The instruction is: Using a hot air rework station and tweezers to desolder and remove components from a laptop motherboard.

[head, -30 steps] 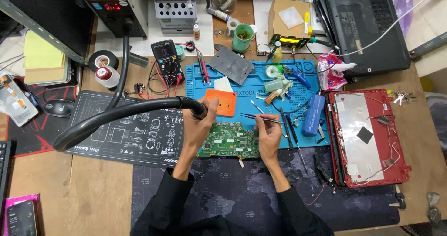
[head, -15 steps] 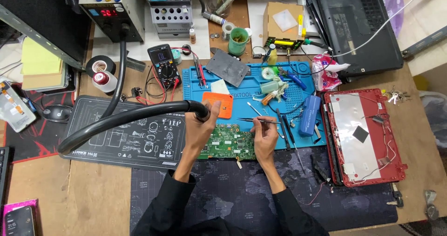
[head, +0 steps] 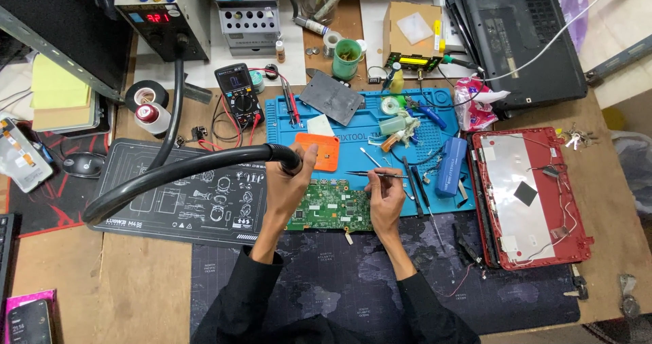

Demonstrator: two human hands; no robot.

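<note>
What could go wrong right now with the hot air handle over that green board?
1. The left hand holds the hot air handle right beside the orange plastic piece; stray heat might warp it.
2. The right hand holds tweezers over the green circuit board; a slip might knock small parts.
3. The thick black hose arcs across the desk near the multimeter leads and could snag them.

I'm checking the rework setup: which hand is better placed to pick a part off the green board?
Right, probably. The right hand holds tweezers with tips above the board. The left hand is busy gripping the black hose.
</note>
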